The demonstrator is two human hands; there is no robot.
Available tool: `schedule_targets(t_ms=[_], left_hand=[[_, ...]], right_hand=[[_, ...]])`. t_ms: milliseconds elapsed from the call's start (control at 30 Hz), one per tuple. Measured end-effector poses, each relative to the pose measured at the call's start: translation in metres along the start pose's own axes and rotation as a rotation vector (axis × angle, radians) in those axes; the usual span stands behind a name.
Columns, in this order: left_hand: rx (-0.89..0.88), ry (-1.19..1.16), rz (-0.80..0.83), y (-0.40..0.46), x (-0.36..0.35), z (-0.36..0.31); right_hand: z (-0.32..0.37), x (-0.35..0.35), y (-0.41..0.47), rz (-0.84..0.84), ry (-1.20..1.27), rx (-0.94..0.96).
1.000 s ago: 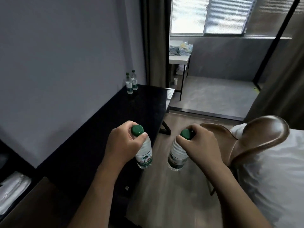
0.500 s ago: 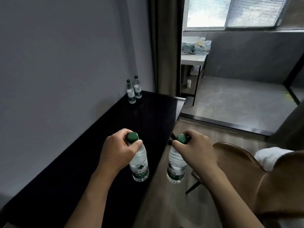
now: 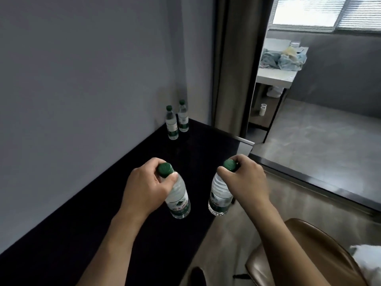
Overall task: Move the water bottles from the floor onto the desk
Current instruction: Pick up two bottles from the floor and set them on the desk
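Bottles in hand, one per hand, both held by the neck just under the green cap. Left hand (image 3: 147, 187) has fingers and thumb curled round the neck of the left water bottle (image 3: 179, 200); bottle hangs roughly upright over the black desk (image 3: 103, 223), base above the top, contact with the surface cannot be told. Right hand (image 3: 245, 182) grips the neck of the right water bottle (image 3: 219, 200) the same way; this bottle hangs at the desk's front edge, base over the boundary between desk and wood floor (image 3: 226, 240).

Two more water bottles (image 3: 176, 121) stand upright, just beside each other, at the far corner of the desk against the grey wall (image 3: 82, 79).

Brown chair (image 3: 305, 254) at lower right, near the right forearm. White table (image 3: 276, 75) with crumpled cloth beyond the doorway.
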State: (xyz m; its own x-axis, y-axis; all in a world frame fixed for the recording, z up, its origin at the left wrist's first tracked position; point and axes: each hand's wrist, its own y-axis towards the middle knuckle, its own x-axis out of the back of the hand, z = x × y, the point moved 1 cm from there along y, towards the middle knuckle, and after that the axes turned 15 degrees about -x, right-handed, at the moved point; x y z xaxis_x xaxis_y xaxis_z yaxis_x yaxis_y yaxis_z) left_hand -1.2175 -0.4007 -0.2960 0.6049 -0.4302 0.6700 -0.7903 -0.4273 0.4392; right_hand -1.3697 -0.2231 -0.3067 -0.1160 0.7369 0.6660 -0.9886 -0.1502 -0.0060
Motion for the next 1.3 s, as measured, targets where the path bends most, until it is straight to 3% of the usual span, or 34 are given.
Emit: schedule_targets(t_ms=[233,733,1100,1300], left_hand=[[0.110,-0.009,-0.005,0.070,-0.025,0.059],[0.371,0.235,-0.110,0.161,-0.052,0.182],[0.605,0.319,-0.026,0.208,-0.088,0.268],[0.694,0.239,-0.029,0.215,-0.101,0.290]], right_hand=[[0.036,-0.057,0.087,0.098,-0.091,0.079],[0.114,-0.201,0.238,0.439,-0.178,0.257],[0.145,-0.339,0.308,0.674,-0.309,0.434],[0.140,-0.375,0.322,0.733,-0.222,0.417]])
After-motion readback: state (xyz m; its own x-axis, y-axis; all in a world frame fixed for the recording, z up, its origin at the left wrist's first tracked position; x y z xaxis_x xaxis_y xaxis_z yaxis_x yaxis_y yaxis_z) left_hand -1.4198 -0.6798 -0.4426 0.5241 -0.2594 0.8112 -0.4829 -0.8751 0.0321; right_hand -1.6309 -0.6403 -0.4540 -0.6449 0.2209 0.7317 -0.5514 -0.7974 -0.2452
